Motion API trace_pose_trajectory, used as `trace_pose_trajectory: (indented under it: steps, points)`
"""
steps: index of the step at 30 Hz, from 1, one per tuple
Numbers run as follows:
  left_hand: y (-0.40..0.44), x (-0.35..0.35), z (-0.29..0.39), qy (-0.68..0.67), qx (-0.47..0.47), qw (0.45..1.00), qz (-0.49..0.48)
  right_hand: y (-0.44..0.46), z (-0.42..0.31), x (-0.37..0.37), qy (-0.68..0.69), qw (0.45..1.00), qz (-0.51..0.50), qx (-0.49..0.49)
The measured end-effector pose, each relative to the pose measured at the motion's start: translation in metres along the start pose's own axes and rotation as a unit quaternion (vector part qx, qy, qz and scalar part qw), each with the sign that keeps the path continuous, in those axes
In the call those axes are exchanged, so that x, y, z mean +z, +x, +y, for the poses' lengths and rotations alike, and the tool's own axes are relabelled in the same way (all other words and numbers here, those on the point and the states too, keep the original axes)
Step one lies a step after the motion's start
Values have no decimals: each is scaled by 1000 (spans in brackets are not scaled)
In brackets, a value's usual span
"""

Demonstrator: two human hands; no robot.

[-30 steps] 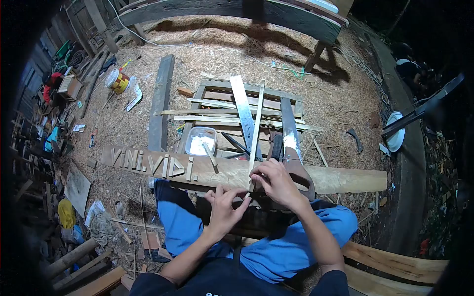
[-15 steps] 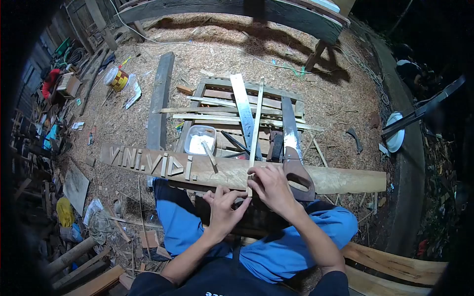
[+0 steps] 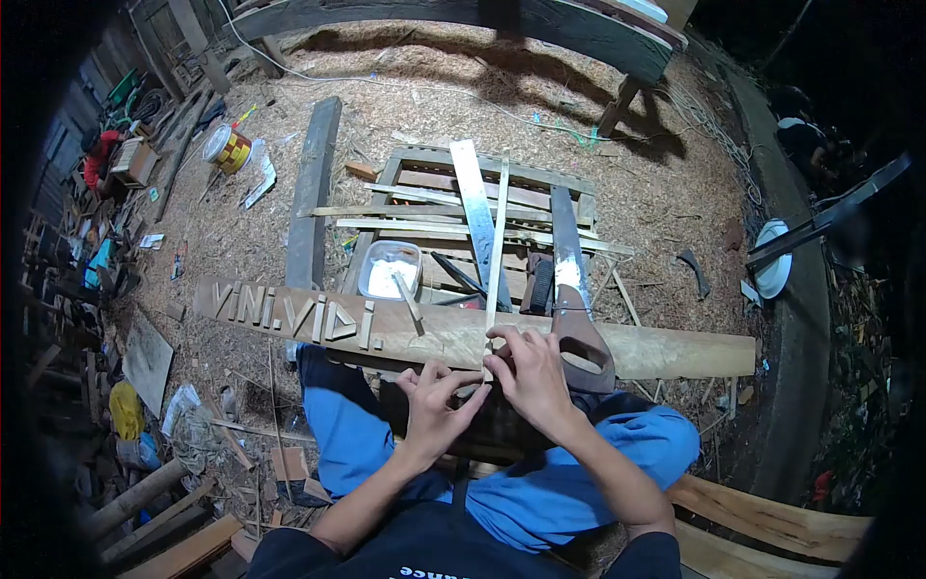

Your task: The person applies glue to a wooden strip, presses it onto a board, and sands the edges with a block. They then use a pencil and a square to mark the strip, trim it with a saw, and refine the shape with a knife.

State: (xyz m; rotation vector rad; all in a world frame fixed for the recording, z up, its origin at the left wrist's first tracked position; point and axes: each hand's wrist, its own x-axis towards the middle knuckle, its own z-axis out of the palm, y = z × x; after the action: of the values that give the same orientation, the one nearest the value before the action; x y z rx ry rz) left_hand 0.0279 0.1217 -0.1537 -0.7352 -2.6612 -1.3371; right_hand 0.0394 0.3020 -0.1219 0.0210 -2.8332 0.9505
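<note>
Pale, narrow wooden strip (image 3: 499, 241) laid across the long brown wooden plank (image 3: 683, 352), pinched by the right hand (image 3: 532, 378) over the plank and the left hand (image 3: 436, 403) beside its near edge; light, close-set grips probably steady it best

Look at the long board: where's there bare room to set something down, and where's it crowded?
Bare: the long board right of the saw handle, plus a narrower patch between the short stick and the held strip. Crowded: its left part, under wooden letters, and the slatted frame, crossed by loose strips.
</note>
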Motion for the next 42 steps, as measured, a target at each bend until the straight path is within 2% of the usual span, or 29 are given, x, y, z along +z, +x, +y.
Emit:
trace_pose_trajectory:
  steps: [7,14,16,19,25,29,31,32,34,37,42]
  points:
    - [1,2,-2,30,34,999,5,2,0,2,1,1000,5,7]
    - [3,3,2,37,12,999,20,0,-2,0,3,1000,19,-3]
    - [3,4,2,41,11,999,13,-1,-1,-3,9,999,-26,18]
    - [3,2,3,27,-7,999,23,-1,-2,-3,13,1000,-20,18]
    - [3,-2,1,17,-38,999,-9,4,-3,-1,58,997,-19,47]
    - [4,-14,-1,29,-42,999,-4,9,-1,-5,59,997,-1,41]
    - [3,-19,-1,35,-34,999,6,10,1,-5,3,998,51,-33]
    - [3,-22,-1,26,-52,998,-11,11,-1,-3,4,998,50,-34]
    - [3,-21,-2,16,-70,997,-26,10,-6,3,80,995,41,35]
    - [0,-12,-5,3,-35,999,-15,9,-13,3,128,989,18,66]
    - [2,-8,0,2,-40,999,-9,9,-1,10,134,990,11,45]
